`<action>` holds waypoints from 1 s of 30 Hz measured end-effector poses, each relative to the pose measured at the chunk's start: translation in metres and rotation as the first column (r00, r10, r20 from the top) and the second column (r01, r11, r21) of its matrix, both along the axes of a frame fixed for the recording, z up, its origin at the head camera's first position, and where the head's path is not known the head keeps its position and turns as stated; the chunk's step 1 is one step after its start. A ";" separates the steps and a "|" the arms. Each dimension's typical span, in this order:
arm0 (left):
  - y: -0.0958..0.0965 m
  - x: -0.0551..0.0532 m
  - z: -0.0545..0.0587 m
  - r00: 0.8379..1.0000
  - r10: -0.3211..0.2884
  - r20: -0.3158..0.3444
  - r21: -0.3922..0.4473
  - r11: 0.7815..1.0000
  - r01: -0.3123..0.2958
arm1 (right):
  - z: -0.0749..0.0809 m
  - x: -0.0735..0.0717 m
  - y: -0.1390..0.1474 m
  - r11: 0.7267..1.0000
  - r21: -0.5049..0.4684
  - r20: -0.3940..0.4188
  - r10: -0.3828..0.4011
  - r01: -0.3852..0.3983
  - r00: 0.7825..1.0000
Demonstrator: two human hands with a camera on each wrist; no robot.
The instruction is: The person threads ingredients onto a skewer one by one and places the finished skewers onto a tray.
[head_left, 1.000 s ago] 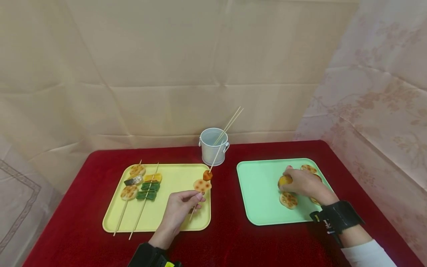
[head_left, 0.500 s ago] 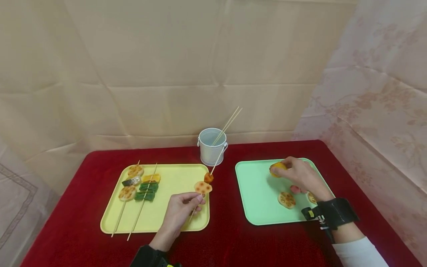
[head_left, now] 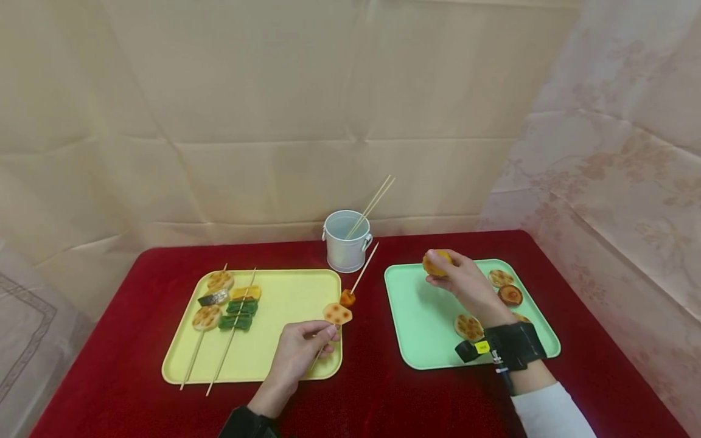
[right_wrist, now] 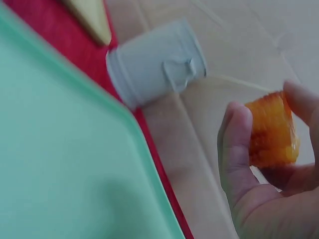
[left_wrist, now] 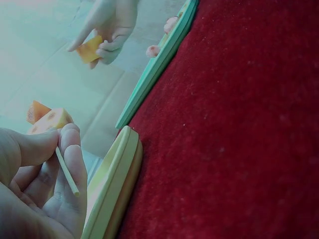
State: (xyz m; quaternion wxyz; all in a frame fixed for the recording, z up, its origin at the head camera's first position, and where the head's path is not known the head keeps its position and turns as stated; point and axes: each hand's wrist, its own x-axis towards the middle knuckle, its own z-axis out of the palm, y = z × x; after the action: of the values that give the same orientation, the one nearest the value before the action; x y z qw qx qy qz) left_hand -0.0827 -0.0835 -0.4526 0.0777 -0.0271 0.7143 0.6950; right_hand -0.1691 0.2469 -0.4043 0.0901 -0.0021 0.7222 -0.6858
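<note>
My left hand [head_left: 300, 350] pinches a bamboo skewer [head_left: 364, 269] between thumb and fingers, over the right end of the yellow tray [head_left: 296, 292]. Threaded on it are a pale, brown-spotted slice [head_left: 337, 314] and, above that, an orange chunk [head_left: 347, 297]; the pointed end slants up to the right. The skewer's blunt end [left_wrist: 74, 186] pokes out below the thumb in the left wrist view. My right hand [head_left: 465, 283] holds a yellow, browned piece of corn [right_wrist: 271, 130] by its sides, raised above the far left part of the green tray [head_left: 416, 340].
Two loaded skewers lie at the yellow tray's left, one with green pieces [head_left: 238, 313], another with round slices [head_left: 207, 317]. A white bucket [head_left: 346, 249] with two bare skewers [head_left: 372, 205] stands behind. Browned rounds [head_left: 510, 295] and a spotted slice [head_left: 468, 327] lie on the green tray.
The right hand has lifted the corn off the green tray and carried it left, uncovering the rounds at the tray's right. The left hand and its skewer have shifted only slightly.
</note>
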 end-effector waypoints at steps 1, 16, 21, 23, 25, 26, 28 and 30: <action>0.000 0.000 0.000 1.000 -0.004 -0.001 0.002 1.000 0.004 | 0.000 -0.001 -0.003 0.999 -0.032 0.009 -0.002 0.002 1.000; 0.000 0.001 -0.003 0.999 -0.023 -0.025 0.019 1.000 0.023 | 0.003 -0.012 -0.047 0.907 -0.405 0.099 -0.086 0.119 0.991; 0.001 -0.001 -0.004 0.999 -0.029 -0.019 0.019 0.999 0.029 | -0.001 -0.011 -0.051 0.874 -0.474 0.124 -0.055 0.108 0.991; 0.001 -0.001 -0.004 0.999 -0.033 -0.018 0.017 0.999 0.033 | -0.003 -0.011 -0.051 0.888 -0.445 0.125 -0.068 0.117 0.990; 0.001 -0.001 -0.004 0.999 -0.038 -0.019 0.012 0.999 0.038 | -0.006 -0.011 -0.052 0.907 -0.402 0.123 -0.082 0.125 0.989; 0.001 -0.001 -0.004 0.999 -0.041 -0.019 0.010 0.999 0.041 | -0.006 -0.011 -0.053 0.914 -0.384 0.122 -0.090 0.130 0.988; 0.000 -0.001 -0.005 0.999 -0.046 -0.019 0.004 0.999 0.046 | -0.008 -0.012 -0.054 0.925 -0.356 0.109 -0.099 0.132 0.989; 0.000 -0.002 -0.006 0.998 -0.053 -0.020 0.001 0.999 0.053 | -0.009 -0.014 -0.055 0.931 -0.339 0.102 -0.109 0.138 0.989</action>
State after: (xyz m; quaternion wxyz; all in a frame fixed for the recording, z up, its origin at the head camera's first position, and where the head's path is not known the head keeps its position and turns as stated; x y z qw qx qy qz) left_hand -0.0844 -0.0838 -0.4582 0.0888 -0.0010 0.7150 0.6935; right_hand -0.1828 0.1914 -0.4132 0.0744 0.0556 0.5851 -0.8057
